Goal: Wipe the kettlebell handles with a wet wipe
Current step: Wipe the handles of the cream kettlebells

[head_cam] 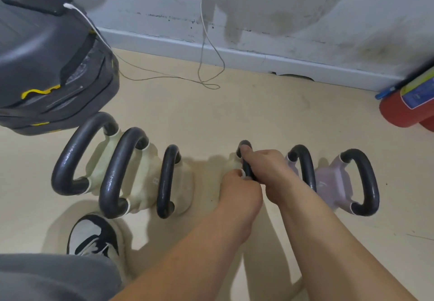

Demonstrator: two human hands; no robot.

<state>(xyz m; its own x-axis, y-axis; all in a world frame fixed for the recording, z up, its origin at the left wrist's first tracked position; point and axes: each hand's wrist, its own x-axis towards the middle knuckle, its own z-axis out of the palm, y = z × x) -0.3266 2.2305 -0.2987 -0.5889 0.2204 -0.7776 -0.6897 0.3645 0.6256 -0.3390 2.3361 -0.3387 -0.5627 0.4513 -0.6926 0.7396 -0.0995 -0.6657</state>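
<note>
Several kettlebells with black handles stand in a row on the beige floor: cream ones [138, 178] on the left, lilac ones [333, 183] on the right. Both hands work on the fourth kettlebell's handle [244, 147] in the middle. My right hand [265, 167] is wrapped around that handle, thumb up along it. My left hand [239, 188] is closed just below and to the left, and a small white bit, perhaps the wipe [243, 174], peeks out from its fingers. Most of that kettlebell is hidden by my hands.
A dark grey bag [47, 61] with a phone [35, 0] on a white cable [206, 42] sits at the back left. A red fire extinguisher [408, 103] lies at the right by the wall. My shoe [94, 235] is at the lower left.
</note>
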